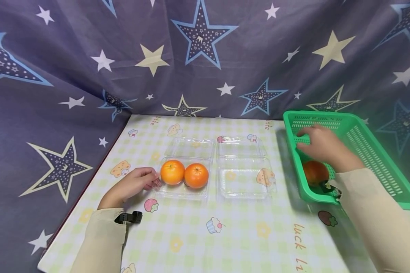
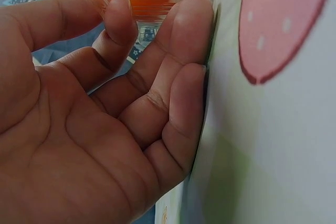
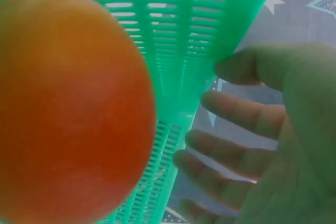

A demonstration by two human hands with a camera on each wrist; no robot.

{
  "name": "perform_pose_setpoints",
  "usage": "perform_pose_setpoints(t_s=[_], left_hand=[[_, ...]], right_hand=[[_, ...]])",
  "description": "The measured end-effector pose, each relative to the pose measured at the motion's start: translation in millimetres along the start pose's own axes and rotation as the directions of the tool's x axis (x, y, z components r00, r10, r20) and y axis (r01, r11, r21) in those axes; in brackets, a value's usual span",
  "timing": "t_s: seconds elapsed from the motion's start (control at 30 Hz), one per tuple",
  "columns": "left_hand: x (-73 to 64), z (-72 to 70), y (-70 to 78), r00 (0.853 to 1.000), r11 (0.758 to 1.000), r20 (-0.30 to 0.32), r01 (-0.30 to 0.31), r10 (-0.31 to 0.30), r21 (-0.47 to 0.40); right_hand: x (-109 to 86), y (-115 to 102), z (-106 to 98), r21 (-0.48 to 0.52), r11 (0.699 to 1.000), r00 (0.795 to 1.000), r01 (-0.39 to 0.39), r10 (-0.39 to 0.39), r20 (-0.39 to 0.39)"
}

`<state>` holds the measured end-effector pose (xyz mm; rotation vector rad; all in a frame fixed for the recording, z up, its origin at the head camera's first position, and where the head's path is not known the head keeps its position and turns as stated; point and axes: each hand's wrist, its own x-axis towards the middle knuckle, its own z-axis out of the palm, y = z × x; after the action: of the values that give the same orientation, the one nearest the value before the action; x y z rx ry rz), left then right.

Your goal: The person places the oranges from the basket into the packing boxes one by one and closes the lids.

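Two oranges [image 1: 172,172] sit side by side in the base of the left clear plastic container [image 1: 182,194], whose lid is folded back. At that container's left edge is my left hand [image 1: 133,185]. Its fingers are loosely bent, fingertips right at the clear wall in the left wrist view. My right hand [image 1: 322,146] reaches into the green basket [image 1: 379,151] with its fingers spread and nothing between them. A round red-orange fruit [image 3: 73,108] lies in the basket close to my right wrist, partly hidden by the sleeve in the head view.
A second clear container [image 1: 244,184] with a raised lid stands between the oranges and the basket. A checked cloth with printed strawberries and cupcakes covers the table [image 1: 232,246]. Behind it hangs a dark star-patterned curtain [image 1: 198,87].
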<state>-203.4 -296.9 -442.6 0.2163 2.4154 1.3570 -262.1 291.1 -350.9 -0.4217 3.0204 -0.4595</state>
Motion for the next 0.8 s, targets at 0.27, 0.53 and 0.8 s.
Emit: perform_pose_setpoints(t_s=[0.27, 0.53, 0.8], left_hand=[[0.7, 0.9, -0.7, 1.0, 1.0, -0.013, 0.018, -0.017, 0.015], [1.9, 0.4, -1.1, 1.0, 0.999, -0.02, 0.024, -0.023, 0.037], [1.3, 0.4, -0.8, 1.0, 1.0, -0.01, 0.004, -0.003, 0.024]], right_hand=[[-1.0, 11, 6, -0.008, 0.999, 0.988, -0.052, 0.052, 0.145], [-1.1, 17, 12, 0.002, 0.997, 0.961, -0.072, 0.069, 0.266], [-3.8, 19, 11, 0.011, 0.995, 0.925, -0.103, 0.092, 0.369]])
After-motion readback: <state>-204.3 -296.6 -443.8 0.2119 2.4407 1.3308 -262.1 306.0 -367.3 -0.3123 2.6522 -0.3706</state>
